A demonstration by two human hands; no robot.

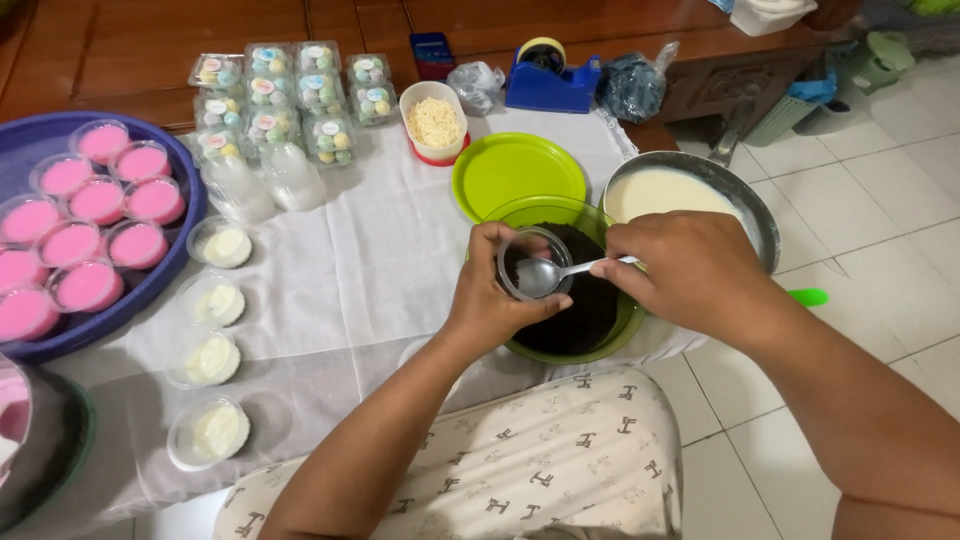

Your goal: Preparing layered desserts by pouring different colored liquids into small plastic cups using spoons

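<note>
Two hands meet over the green bowl (560,215) in the head view, the only view there is. The left hand (497,290) is wrapped around a small clear cup (533,262), tilted toward the person and held just above the dark crumbs (585,310) that fill the bowl. The right hand (690,270) is closed on the handle of a metal spoon (548,274), whose bowl sits inside the cup's mouth. Just behind stands a metal pan of pale cream (665,192), a green lid (515,175) beside it. On the white cloth (370,260) lie four cups of cream (212,360), apart from each other; a blue basin of pink cups (180,250) sits at the left.

Risk, as I judge it: the cup is tilted, so crumbs could slide off the spoon past its rim, and the right forearm hangs near the pan's edge, so a nudge might slop cream.
</note>
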